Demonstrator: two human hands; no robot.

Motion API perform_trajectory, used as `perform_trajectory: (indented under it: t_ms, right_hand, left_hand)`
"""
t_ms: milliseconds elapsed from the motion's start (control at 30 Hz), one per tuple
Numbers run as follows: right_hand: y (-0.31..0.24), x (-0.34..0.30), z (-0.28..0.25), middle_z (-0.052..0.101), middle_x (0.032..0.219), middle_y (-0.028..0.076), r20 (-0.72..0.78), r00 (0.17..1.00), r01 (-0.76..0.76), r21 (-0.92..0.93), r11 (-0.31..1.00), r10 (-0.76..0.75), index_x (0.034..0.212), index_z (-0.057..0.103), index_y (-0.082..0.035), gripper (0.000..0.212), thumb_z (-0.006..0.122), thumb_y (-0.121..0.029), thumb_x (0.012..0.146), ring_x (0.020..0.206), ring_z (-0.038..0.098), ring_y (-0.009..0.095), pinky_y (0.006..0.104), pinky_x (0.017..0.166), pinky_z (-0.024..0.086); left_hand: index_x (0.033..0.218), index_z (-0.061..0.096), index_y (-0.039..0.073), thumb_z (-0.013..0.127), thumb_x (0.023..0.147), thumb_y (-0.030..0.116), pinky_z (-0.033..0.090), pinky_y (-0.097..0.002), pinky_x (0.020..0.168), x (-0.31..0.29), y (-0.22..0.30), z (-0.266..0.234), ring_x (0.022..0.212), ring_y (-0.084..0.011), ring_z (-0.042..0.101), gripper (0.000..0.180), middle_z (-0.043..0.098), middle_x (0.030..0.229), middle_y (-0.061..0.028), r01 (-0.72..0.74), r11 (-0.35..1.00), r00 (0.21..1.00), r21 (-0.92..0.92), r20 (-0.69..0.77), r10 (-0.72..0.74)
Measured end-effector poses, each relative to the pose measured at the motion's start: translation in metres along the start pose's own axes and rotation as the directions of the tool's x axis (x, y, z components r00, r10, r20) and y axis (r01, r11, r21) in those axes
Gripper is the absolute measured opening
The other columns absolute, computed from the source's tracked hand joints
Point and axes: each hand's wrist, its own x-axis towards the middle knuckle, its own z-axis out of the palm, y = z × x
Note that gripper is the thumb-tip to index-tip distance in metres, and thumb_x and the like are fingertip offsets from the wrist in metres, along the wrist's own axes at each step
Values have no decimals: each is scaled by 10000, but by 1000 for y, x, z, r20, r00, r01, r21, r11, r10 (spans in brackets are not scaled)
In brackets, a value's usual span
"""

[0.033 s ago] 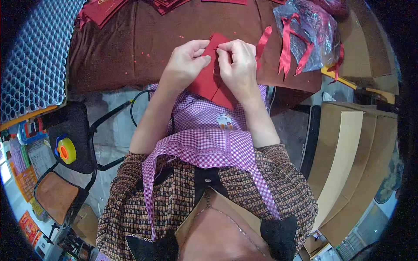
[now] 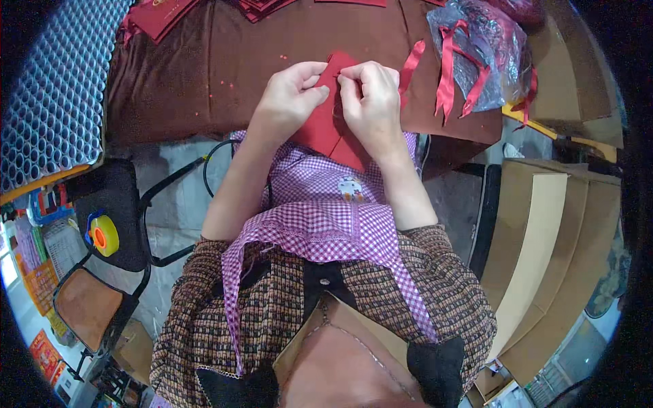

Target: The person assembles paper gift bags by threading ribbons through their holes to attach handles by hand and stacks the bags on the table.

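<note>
1. Pink-and-white gingham apron (image 2: 326, 217) covers the person's lap, nearest the camera, over a brown patterned knit top (image 2: 449, 285).
2. Bare forearms rise from it to the near edge of the table.
3. The left hand (image 2: 289, 98) curls its fingers around the left side of a red folded card (image 2: 325, 129), thumb pressed on its face.
4. The right hand (image 2: 373, 102) pinches the card's upper edge, fingertips bunched tight just beside the left thumb; both hands are gripping the card.
5. The card hangs over the table's near edge, its lower corner above the apron.
6. A brown tablecloth (image 2: 204, 75) covers the table under the hands.
7. A loose red ribbon (image 2: 410, 62) lies just right of the right hand.
8. Farther right sits a clear plastic bag of red ribbons (image 2: 476, 54).
9. More red cards (image 2: 163, 13) are stacked along the far edge.
10. Off to the left, a yellow tape dispenser (image 2: 103, 234) rests on a black chair (image 2: 112, 204).
11. Cardboard boxes (image 2: 537, 231) stand to the right.
</note>
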Motion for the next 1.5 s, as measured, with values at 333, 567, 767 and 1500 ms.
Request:
perform_trajectory:
  t_ms: [333, 567, 767, 1500]
  right_hand:
    - [-2, -1, -1, 601, 757, 86, 59, 997, 57, -17, 998, -56, 781, 575, -45, 106, 664, -33, 727, 764, 573, 263, 363, 735, 405]
    - [-2, -2, 2, 579, 742, 93, 76, 985, 163, -98, 982, -156, 786, 552, -40, 128, 649, -1, 713, 750, 574, 266, 374, 729, 397]
    - [9, -7, 5, 602, 761, 102, 85, 995, 52, 23, 998, -54, 808, 565, -26, 124, 659, -36, 727, 759, 575, 290, 385, 722, 421]
    - [50, 16, -7, 633, 830, 61, 401, 909, -194, 158, 968, 116, 918, 623, -10, 180, 661, -67, 751, 756, 591, 163, 282, 702, 467]
  left_hand:
    - [1191, 519, -70, 611, 797, 63, 463, -331, 908, -1, -4, -2, 1099, -284, 569, 426, 596, 1137, -232, -43, 979, 998, 198, -35, 51]
    - [1108, 567, -80, 585, 783, 62, 505, -343, 836, -3, -3, 8, 975, -316, 635, 355, 632, 1020, -254, -170, 921, 974, 350, -84, 212]
    - [1178, 532, -76, 587, 827, 27, 478, -268, 837, -5, 6, 10, 960, -151, 593, 370, 635, 1064, -137, -66, 891, 996, 450, -18, 82]
    - [1019, 597, -34, 542, 882, 38, 489, -234, 746, 8, -20, -3, 839, -98, 595, 164, 648, 912, -56, -32, 969, 999, 244, -17, 37]
